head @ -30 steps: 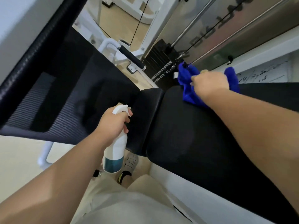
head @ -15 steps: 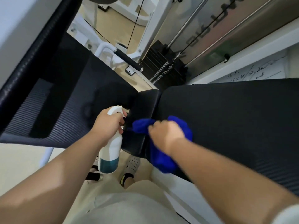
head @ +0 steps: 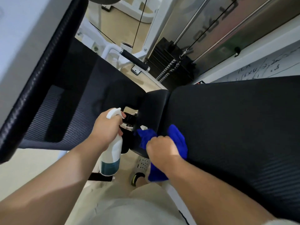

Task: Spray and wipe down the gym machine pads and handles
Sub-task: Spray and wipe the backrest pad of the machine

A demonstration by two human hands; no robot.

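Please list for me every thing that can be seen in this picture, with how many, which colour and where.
spray bottle: one, white with teal bottom, in the left hand
cloth: one, blue, on the large pad's near edge
large pad: one, black, right
small pad: one, black, middle
left pad: one, black, left
handle grip: one, black, upper middle
weight stack: one, black, behind the pads
whiteboard: one, white with writing, upper right
shoe: one, white, on the floor
left hand: one, grips the spray bottle
right hand: one, grips the cloth
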